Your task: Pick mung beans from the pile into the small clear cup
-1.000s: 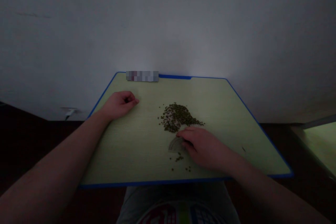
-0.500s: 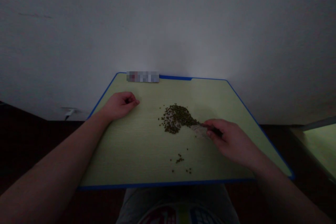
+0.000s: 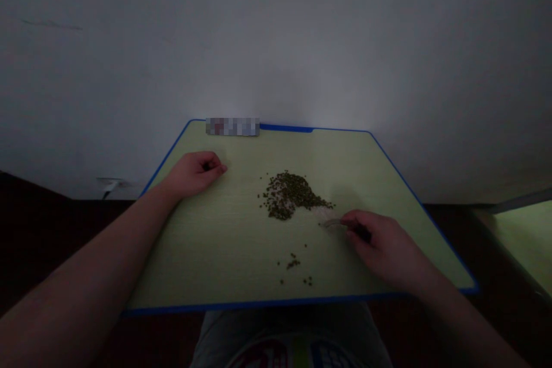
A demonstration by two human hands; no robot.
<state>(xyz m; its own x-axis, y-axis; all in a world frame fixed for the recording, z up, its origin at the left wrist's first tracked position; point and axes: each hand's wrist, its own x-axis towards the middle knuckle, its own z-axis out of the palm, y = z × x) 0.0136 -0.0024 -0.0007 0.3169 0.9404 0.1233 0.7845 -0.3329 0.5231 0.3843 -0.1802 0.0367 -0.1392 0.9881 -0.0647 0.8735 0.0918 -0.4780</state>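
A heap of small green beans (image 3: 297,188), which look like mung beans, lies mid-table with pale grains (image 3: 278,191) mixed in. More pale grains (image 3: 321,211) spread at its right edge. My right hand (image 3: 379,238) pinches the handle of a small spoon (image 3: 332,222); the spoon's tip is low over the table, just below those grains. Most of the handle is hidden by the fingers. My left hand (image 3: 196,173) rests on the table left of the heap, fingers curled in, with nothing visible in it.
Several stray beans (image 3: 293,263) lie nearer the front edge. A blurred-out flat item (image 3: 233,126) sits at the back edge of the blue-rimmed table (image 3: 207,264). Behind stands a wall (image 3: 276,40), with a plugged-in socket (image 3: 110,185) at left. Another pale surface (image 3: 526,236) is at right.
My right hand has drawn the spoon back from the heap, down toward the front edge. A short tail of beans now shows at the heap's right. My left hand stays put.
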